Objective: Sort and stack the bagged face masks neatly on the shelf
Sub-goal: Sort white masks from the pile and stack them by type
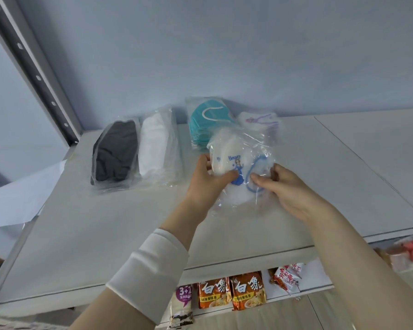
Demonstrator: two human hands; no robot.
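Left hand [208,183] and right hand [289,191] fingers pinch a clear bag [227,148] of white, blue-printed masks.

Cool, even, bluish-white light fills the view, so soft that the bag of black masks [115,153] throws only a faint grey shadow on the white shelf board [105,222]. Pale streaks of glare cross the crinkled clear plastic of the bag of printed white masks [236,163] — its blue print shows through. The wide lens bows the perforated shelf upright [34,67] at left, and the red packets [410,253] at the lower right edge smear into blur.
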